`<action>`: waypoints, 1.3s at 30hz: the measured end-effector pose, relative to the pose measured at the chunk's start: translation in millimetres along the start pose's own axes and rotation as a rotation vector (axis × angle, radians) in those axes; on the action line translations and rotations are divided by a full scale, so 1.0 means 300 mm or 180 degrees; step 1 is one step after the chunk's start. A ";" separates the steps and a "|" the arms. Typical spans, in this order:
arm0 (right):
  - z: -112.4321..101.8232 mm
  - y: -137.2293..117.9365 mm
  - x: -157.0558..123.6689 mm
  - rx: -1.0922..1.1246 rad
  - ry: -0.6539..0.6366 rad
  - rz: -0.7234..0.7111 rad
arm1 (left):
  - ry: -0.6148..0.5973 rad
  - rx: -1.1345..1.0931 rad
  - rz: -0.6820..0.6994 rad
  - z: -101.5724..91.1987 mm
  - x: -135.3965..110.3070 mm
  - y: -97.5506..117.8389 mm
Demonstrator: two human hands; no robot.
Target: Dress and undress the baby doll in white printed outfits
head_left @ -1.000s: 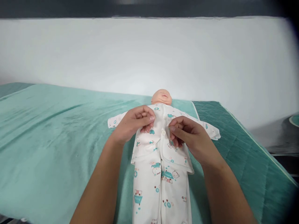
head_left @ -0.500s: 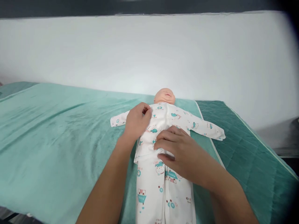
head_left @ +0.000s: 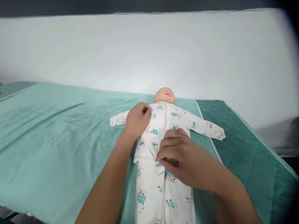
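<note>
A baby doll (head_left: 164,95) lies on its back, dressed in a white printed baby top (head_left: 161,119) and matching baby trousers (head_left: 150,193). Its sleeves stretch out to both sides. My left hand (head_left: 139,119) rests at the chest by the left sleeve, thumb and index finger curled together on the top's cloth. Lower down, my right hand (head_left: 175,155) pinches the top's hem with thumb and index finger, just above the trousers' waist. The other right fingers are curled, and the hand covers part of the belly.
A light green sheet (head_left: 58,140) spreads under the doll and far to the left. On the right lies a darker green quilted cover (head_left: 245,155). Behind them rises a white wall (head_left: 140,53).
My right thumb and fingers have closed from a loose, parted pose into a pinch at the top's hem. My left hand has stayed in place.
</note>
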State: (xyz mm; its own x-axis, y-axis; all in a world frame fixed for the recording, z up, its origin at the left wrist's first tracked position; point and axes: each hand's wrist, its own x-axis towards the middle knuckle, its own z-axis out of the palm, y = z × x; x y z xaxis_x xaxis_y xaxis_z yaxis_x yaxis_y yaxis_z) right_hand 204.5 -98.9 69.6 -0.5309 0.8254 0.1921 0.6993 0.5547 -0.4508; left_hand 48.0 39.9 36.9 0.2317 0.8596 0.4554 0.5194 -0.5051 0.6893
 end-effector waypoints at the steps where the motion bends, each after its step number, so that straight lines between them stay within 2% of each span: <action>1: 0.002 0.005 -0.001 0.0005 -0.0029 0.0010 | -0.0007 0.0012 0.0000 -0.001 0.000 0.000; 7: 0.000 0.012 0.004 0.0186 -0.0012 -0.0091 | -0.0034 0.0037 -0.0008 -0.006 -0.003 0.010; 14: 0.030 0.011 0.035 0.0284 0.0629 -0.0269 | 0.0149 0.0078 0.0023 0.003 -0.007 0.004; 19: 0.063 -0.013 0.048 0.0307 0.0406 -0.0413 | 0.0216 0.0085 0.0020 0.017 0.001 -0.028; 23: 0.052 -0.023 0.041 0.0559 0.0294 -0.0408 | 0.0191 0.0187 -0.0018 0.024 0.007 -0.042; 28: 0.039 -0.012 0.033 0.0919 0.0544 -0.0498 | 0.0211 0.0195 -0.0022 0.022 0.011 -0.046; 31: 0.047 -0.006 0.039 0.0864 0.0682 -0.0513 | 0.0161 0.0195 -0.0098 0.020 0.013 -0.046; 36: 0.070 -0.016 0.050 0.0554 0.0556 -0.0356 | 0.0056 0.0229 -0.0157 0.018 0.015 -0.042; 39: 0.071 -0.020 0.047 0.0632 0.0558 -0.0356 | 0.0003 0.0240 -0.0212 0.015 0.014 -0.038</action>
State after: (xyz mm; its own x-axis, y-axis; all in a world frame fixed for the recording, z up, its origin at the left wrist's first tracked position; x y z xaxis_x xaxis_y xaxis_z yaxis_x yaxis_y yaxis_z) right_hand 182.6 -92.8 56.5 -0.4964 0.7754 0.3903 0.5244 0.6261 -0.5770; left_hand 46.8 49.5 28.4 0.1938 0.8909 0.4107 0.5940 -0.4397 0.6737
